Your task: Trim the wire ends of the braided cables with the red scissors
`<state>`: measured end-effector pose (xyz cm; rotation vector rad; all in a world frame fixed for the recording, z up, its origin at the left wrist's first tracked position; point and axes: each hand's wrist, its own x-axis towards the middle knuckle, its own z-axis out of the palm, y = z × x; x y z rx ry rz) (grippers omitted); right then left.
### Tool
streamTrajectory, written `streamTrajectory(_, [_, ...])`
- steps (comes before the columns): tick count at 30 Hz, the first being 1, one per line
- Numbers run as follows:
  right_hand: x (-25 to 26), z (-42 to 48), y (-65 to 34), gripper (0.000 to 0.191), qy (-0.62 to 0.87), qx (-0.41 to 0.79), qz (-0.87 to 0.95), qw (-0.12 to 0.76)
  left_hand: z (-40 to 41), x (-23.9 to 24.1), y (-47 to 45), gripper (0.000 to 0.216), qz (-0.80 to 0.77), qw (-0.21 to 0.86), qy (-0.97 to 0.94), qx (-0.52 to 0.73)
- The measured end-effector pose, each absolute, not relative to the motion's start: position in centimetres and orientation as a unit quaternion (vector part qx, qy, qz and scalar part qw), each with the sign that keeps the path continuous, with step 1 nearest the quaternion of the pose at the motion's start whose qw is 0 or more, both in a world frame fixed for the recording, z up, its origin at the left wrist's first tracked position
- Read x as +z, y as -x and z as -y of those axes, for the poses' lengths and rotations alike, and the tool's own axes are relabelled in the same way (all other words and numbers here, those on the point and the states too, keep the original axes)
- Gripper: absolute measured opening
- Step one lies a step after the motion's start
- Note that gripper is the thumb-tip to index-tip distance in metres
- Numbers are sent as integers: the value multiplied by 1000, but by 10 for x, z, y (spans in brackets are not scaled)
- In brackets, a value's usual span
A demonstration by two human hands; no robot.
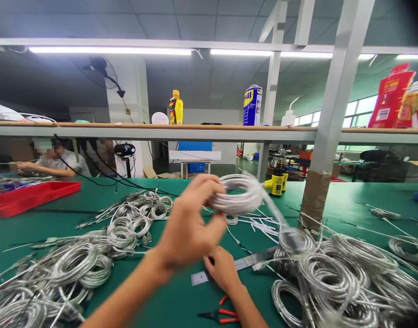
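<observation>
My left hand point(191, 218) is raised over the table, thumb and fingers closed on a coil of silvery cable point(241, 195). The coil is blurred, and a loose length with a blurred end trails from it down to the right. Lower down, my right hand point(224, 269) rests by a steel ruler point(243, 263). Its fingers are curled; whatever they hold, if anything, is hidden. Red-handled pliers point(222, 315) lie just below that hand. Short white tubes point(263, 225) are scattered behind the ruler.
Coiled cables are heaped at left point(75, 264) and right point(332, 273). A red tray point(34, 198) sits far left, near a seated person point(58, 159). A taped post point(314, 196) rises from the green table. Yellow heat gun point(277, 183) behind; overhead shelf point(195, 132) carries bottles.
</observation>
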<state>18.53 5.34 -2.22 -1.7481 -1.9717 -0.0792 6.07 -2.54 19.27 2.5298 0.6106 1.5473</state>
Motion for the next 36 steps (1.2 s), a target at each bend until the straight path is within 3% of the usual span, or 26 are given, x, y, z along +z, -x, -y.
streamTrajectory(6, [-24, -56, -186, 24, 623, -34, 735, 268, -4, 190, 42, 18, -334, 69, -884, 320])
streamTrajectory(14, [-23, -56, -186, 26, 621, -33, 730, 283, -49, 88, 104, 39, -476, 257, -833, 118])
streamTrajectory(20, [-24, -56, -187, 27, 619, -30, 732, 282, -68, 61, 55, 32, -541, 110, -816, 173])
streamTrajectory(25, [-20, -54, -185, 25, 613, -26, 739, 278, -81, 24, 4, 48, -634, 63, -747, 188])
streamTrajectory(30, [-11, -50, -177, 21, 606, -10, 740, 294, -95, -1, -9, 53, -616, 112, -735, 261])
streamTrajectory(36, [-14, -51, -166, 31, 589, 86, 699, 397, -83, -3, -16, 30, -528, 291, -719, 346])
